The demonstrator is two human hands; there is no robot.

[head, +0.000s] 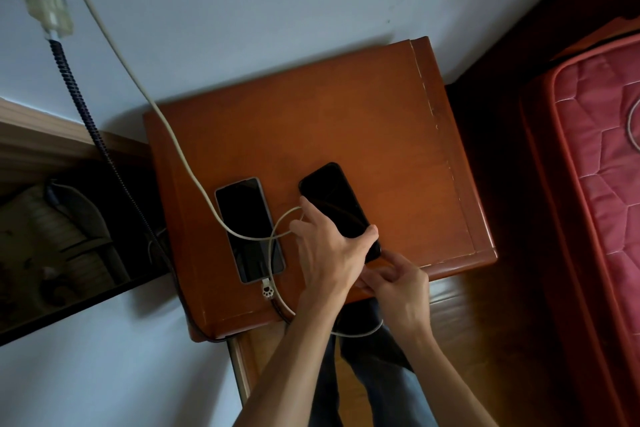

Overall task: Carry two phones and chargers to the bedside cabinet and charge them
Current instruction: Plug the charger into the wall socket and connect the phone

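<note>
While the person's left hand grips the flat black phone with the dark screen, thumb on one long edge and fingers on the other, the phone lies on top of the shiny orange-brown wooden bedside cabinet, toward its front edge. The right hand is at the near end of that phone, with its fingers bunched tight where the long cream-white cable runs up into them. I cannot see the plug itself, because the fingers hide it. That cable comes down from high on the pale wall, crosses the cabinet top, lies over the other phone and makes a loop. Then it hangs off the front of the cabinet before it curves up into the right hand. The other phone, a flat silver-edged phone with a dark screen, lies just beside the black one on its left, not touching it. It has a plug in its near end with a small white paw-shaped cable guard. From there a black spiral-wrapped cable drops off the cabinet's front edge, runs round its left side and climbs to a chunky pale charger block stuck in the wall. To the right stands a red quilted mattress with a bit of pale cord on it.
</note>
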